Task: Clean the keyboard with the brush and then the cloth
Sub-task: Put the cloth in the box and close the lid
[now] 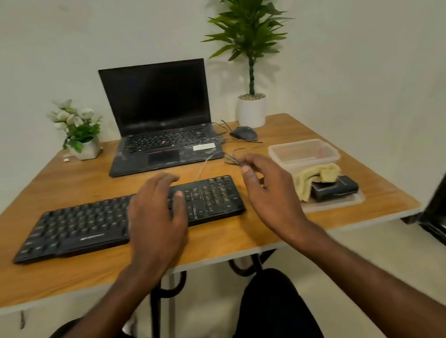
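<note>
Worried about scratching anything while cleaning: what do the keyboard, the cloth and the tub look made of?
Keyboard: matte black plastic, going by its moulded keys and dull sheen.
Cloth: soft yellow fabric, crumpled in loose folds, perhaps microfibre.
Tub: clear, slightly cloudy plastic; the table shows through its walls.

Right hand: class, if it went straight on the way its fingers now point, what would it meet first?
Probably the thin cable lying just beyond the right hand, then the mouse. Depth is unclear, so the hand may pass above the cable.
</note>
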Available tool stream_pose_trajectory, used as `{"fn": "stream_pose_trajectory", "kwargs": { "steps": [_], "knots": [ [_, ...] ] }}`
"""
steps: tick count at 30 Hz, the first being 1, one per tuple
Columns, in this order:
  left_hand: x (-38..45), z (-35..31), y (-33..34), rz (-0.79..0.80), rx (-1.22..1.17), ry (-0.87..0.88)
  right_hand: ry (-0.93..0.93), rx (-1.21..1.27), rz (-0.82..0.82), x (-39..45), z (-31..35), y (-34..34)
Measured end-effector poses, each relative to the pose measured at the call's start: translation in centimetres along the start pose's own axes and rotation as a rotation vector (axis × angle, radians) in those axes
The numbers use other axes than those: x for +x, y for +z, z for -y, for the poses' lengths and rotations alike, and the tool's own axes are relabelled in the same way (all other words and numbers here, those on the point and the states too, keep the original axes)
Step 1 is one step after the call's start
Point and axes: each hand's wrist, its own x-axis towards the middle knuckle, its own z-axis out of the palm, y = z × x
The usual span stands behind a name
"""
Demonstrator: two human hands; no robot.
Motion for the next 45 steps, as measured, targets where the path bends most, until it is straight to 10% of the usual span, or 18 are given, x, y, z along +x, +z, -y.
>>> {"fn": "stream_pose_trajectory", "kwargs": {
  "steps": [13, 26, 45],
  "knots": [
    [-2.7, 14.1, -9.3, 0.033, 0.47, -0.74, 0.384, -0.529, 0.367, 1.3, 1.0, 6.8],
    [2.5, 16.5, -8.2, -0.035, -0.035, -0.535, 0.475, -0.134, 0.051, 4.2, -2.2, 7.7],
    [20.3, 22.4, 3.4, -0.01, -0.49, -0.569, 0.531, 0.01, 0.127, 25.3, -10.4, 14.6]
  ]
}}
